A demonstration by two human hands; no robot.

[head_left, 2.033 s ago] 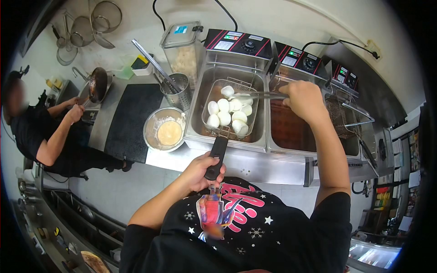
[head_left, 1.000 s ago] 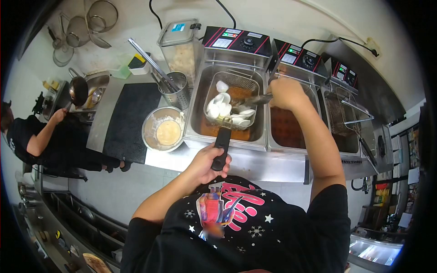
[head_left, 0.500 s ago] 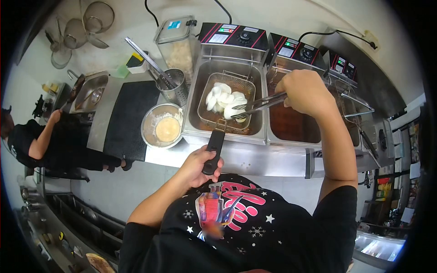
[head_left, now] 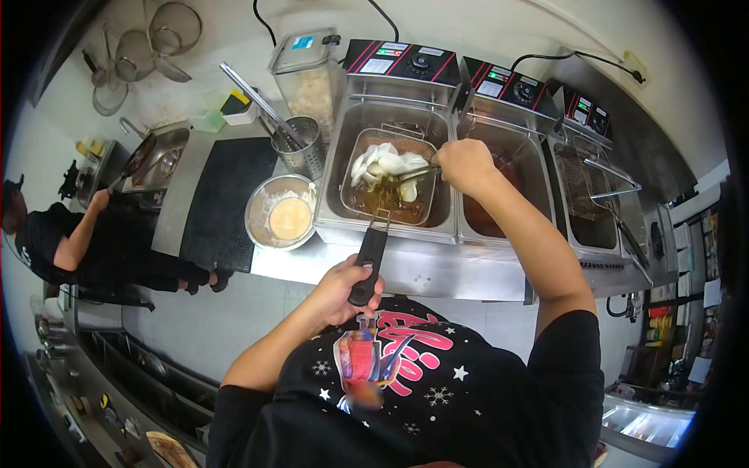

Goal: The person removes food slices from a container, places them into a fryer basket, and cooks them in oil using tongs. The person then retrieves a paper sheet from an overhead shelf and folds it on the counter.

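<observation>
My left hand [head_left: 342,290] is closed around the black handle [head_left: 370,264] of a wire fryer basket [head_left: 348,196]. The basket sits down in the left fryer well, with brown oil showing in its near half. Thin white slices [head_left: 388,161] are bunched toward the basket's far side, and a smaller pale piece [head_left: 409,190] lies near its right side. My right hand [head_left: 470,165] grips metal tongs [head_left: 421,172], whose tips reach in among the slices. Whether the tips pinch a slice is hard to make out.
A metal bowl of pale batter [head_left: 290,220], a perforated utensil holder [head_left: 303,152] and a lidded clear container [head_left: 312,93] stand left of the fryer. More fryer wells [head_left: 499,183] continue to the right. Another person [head_left: 58,234] holds a pan at the far left.
My right hand and the tongs have moved left over the basket. The white slices have shifted toward the far side, exposing oil near the handle. My left hand stays on the handle.
</observation>
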